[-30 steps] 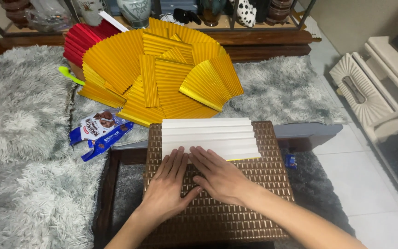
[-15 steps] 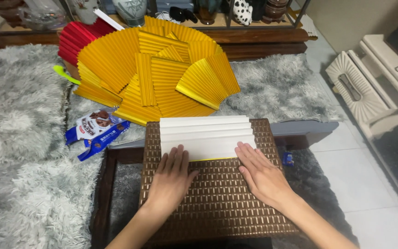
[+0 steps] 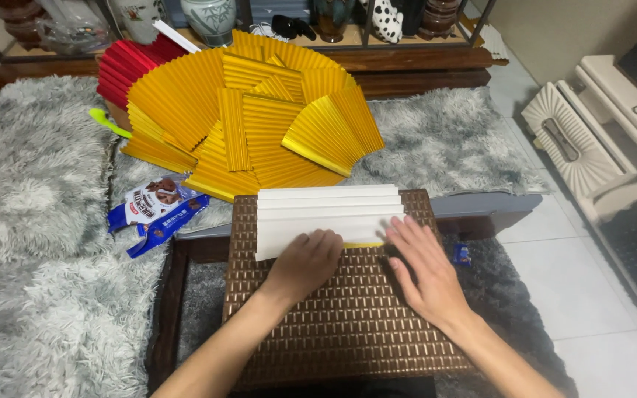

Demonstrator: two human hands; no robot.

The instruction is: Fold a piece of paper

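A white sheet of paper (image 3: 326, 210), folded in pleats with a thin yellow edge showing, lies on a brown woven mat (image 3: 340, 324). My left hand (image 3: 307, 262) rests flat on the near edge of the paper, fingers pressing the fold. My right hand (image 3: 422, 269) lies flat with spread fingers at the paper's right near corner, fingertips touching it. Neither hand grips anything.
A heap of yellow pleated paper fans (image 3: 259, 125) lies beyond the mat, with red ones (image 3: 130, 66) at its left. Blue snack wrappers (image 3: 152, 210) lie on the grey shaggy rug (image 3: 31, 221). A low wooden shelf (image 3: 407, 66) with vases stands behind. A white slatted object (image 3: 573, 140) sits right.
My right hand slid from the middle of the paper out to its right end. My left hand stayed near the middle, shifting a little to the right along the fold.
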